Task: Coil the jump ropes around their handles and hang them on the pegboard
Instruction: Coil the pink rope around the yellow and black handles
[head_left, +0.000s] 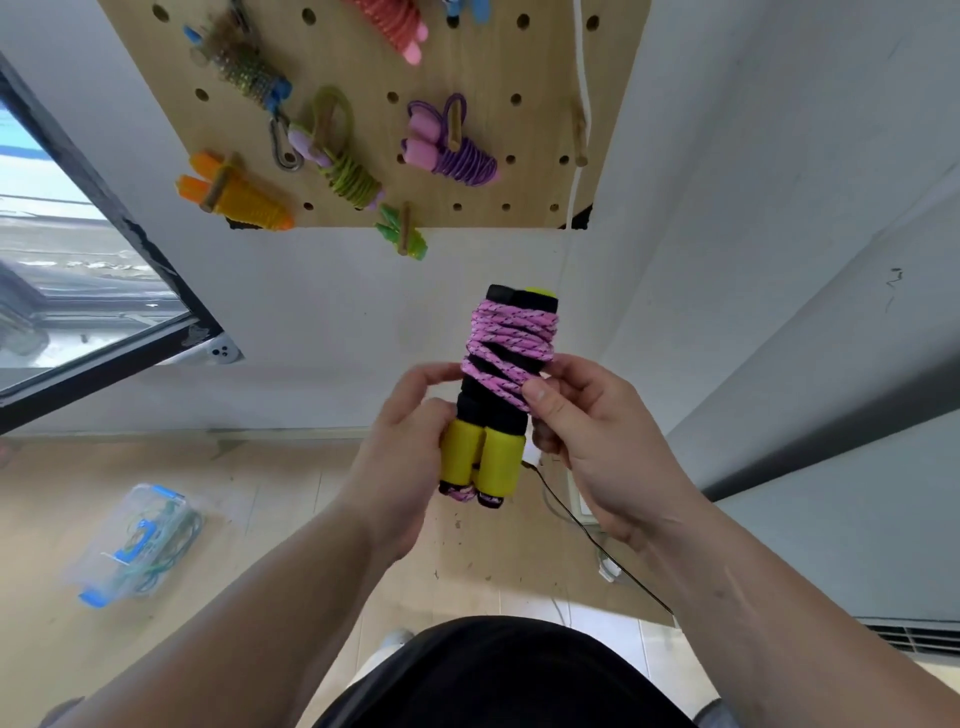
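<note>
I hold a jump rope with black-and-yellow handles (483, 457) upright in front of me, its pink rope (511, 332) coiled around the upper half of the two handles. My left hand (410, 441) grips the handles at their yellow lower part. My right hand (582, 431) pinches the pink rope at the lower right of the coil, thumb on top. The wooden pegboard (540, 67) hangs on the wall above, with several coiled ropes on its pegs: orange (244, 197), green with lilac handles (337, 161), purple (457, 156).
A bare wooden peg (581, 140) sticks out at the pegboard's right, beside a white cord (582, 78). A clear plastic box (135, 540) with blue clips lies on the floor at the left. A window (78, 270) is left, a black cable (597, 545) trails on the floor.
</note>
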